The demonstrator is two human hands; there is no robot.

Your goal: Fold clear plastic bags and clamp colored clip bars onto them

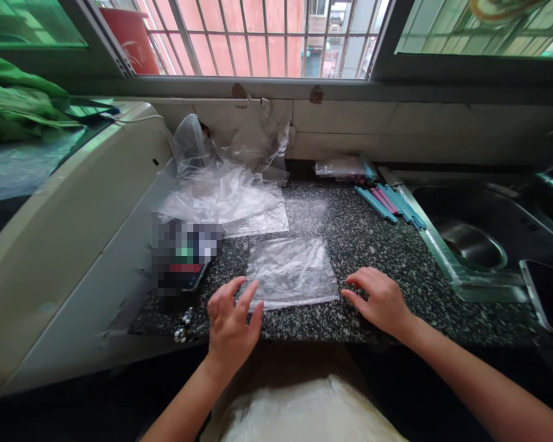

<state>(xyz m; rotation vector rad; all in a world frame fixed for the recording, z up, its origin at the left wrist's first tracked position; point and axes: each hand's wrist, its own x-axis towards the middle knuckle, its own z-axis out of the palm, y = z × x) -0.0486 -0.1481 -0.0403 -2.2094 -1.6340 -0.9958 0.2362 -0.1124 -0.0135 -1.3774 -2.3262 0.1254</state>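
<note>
A clear plastic bag [292,270] lies flat and a little wrinkled on the speckled counter in front of me. My left hand [235,316] is at the bag's left front corner, fingers apart, with nothing held. Just off the bag's right edge, my right hand [380,301] hovers with thumb and fingers apart, also holding nothing. Behind the bag is a loose pile of more clear plastic bags [225,196]. Toward the back right lie several blue strips [375,204] and pink strips [384,199], near a flat clear packet [341,167].
A phone [196,276], partly blurred out, lies left of the bag. Small shiny bits [183,325] sit by the front edge. On the right are a sink [470,209] with a metal bowl [472,242] and another phone [546,294]. A white appliance [74,227] borders the left.
</note>
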